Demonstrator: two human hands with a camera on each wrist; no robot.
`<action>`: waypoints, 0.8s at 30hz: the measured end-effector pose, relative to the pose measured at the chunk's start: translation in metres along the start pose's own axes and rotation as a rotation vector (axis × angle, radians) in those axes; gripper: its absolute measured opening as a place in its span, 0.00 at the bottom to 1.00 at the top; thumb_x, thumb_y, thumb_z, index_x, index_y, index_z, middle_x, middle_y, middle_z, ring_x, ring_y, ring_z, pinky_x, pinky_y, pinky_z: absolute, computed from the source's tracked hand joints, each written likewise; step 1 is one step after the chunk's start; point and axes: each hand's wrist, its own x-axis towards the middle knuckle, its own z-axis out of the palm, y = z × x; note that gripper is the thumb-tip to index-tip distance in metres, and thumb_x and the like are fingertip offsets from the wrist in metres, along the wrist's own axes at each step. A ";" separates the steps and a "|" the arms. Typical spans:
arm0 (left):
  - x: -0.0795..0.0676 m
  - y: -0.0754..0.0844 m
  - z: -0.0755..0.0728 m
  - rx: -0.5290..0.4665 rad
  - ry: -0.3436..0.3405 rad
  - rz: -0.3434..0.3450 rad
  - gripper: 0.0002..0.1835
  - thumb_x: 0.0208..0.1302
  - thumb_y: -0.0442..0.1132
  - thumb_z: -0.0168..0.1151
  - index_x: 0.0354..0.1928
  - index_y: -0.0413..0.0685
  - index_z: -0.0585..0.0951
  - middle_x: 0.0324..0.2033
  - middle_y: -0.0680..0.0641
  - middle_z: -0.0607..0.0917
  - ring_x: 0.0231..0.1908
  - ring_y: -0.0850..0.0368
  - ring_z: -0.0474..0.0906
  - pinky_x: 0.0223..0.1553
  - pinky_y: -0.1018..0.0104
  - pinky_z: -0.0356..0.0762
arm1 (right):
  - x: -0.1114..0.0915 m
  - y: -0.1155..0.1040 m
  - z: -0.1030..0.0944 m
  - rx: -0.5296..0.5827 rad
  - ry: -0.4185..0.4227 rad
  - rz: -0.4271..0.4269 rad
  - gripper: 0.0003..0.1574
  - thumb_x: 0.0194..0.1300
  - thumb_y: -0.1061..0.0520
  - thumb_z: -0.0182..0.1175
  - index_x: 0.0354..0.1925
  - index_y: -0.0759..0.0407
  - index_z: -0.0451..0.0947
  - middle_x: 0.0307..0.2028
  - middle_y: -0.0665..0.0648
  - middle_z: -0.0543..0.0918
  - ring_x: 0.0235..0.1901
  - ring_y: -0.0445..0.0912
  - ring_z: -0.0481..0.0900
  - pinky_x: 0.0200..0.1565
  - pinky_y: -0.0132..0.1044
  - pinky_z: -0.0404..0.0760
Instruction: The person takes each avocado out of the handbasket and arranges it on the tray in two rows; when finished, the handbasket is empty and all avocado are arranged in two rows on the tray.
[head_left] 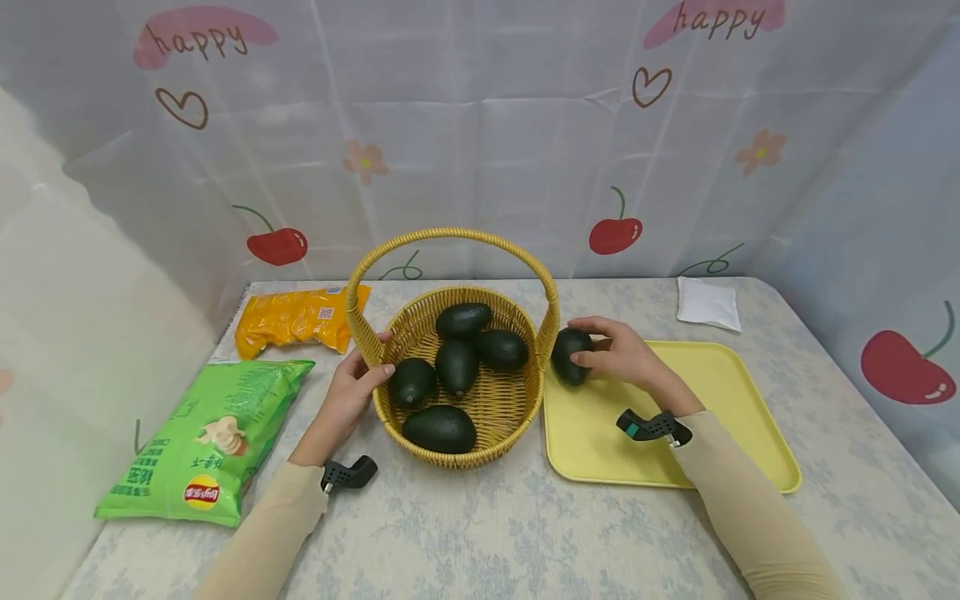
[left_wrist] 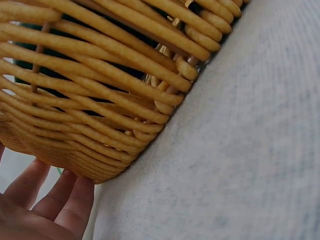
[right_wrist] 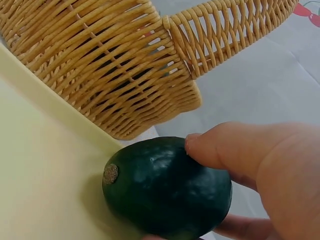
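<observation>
A yellow wicker basket with a tall arched handle holds several dark green avocados. My left hand grips its left side, thumb over the rim and fingers on the outside; in the left wrist view the fingertips touch the weave. Just right of the basket, my right hand holds another avocado between thumb and fingers. Close up, this avocado shows its brown stem end, over the edge of the yellow tray. Part of the right hand's fingers is hidden behind the fruit.
A green chip bag lies left of my left arm, with an orange snack bag behind it. At the back right is a small white packet. A printed curtain hangs along the table's back edge.
</observation>
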 end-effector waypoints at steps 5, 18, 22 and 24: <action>0.000 0.000 0.000 0.005 0.001 -0.005 0.29 0.73 0.33 0.56 0.74 0.46 0.66 0.70 0.39 0.69 0.60 0.61 0.70 0.54 0.75 0.73 | 0.000 0.000 0.004 0.019 0.004 -0.007 0.35 0.67 0.62 0.66 0.70 0.63 0.69 0.68 0.74 0.70 0.57 0.66 0.81 0.39 0.42 0.88; 0.000 0.001 0.000 0.006 -0.001 -0.017 0.29 0.73 0.33 0.55 0.75 0.45 0.65 0.70 0.37 0.69 0.60 0.60 0.70 0.54 0.75 0.73 | 0.000 -0.004 0.008 0.040 -0.014 0.003 0.37 0.67 0.62 0.65 0.71 0.61 0.68 0.68 0.72 0.71 0.64 0.69 0.75 0.43 0.46 0.88; 0.001 0.001 0.000 0.006 0.002 -0.015 0.29 0.73 0.32 0.56 0.74 0.44 0.65 0.70 0.37 0.69 0.60 0.60 0.69 0.54 0.75 0.73 | -0.001 -0.004 0.005 0.046 -0.012 -0.004 0.38 0.67 0.61 0.65 0.72 0.62 0.67 0.70 0.72 0.69 0.67 0.69 0.72 0.43 0.46 0.88; 0.001 0.001 0.001 0.004 0.004 -0.011 0.29 0.73 0.32 0.56 0.74 0.43 0.66 0.70 0.37 0.70 0.60 0.60 0.69 0.54 0.75 0.72 | -0.002 -0.003 0.003 0.051 -0.011 -0.004 0.38 0.67 0.61 0.65 0.73 0.63 0.66 0.71 0.72 0.68 0.68 0.69 0.71 0.44 0.46 0.88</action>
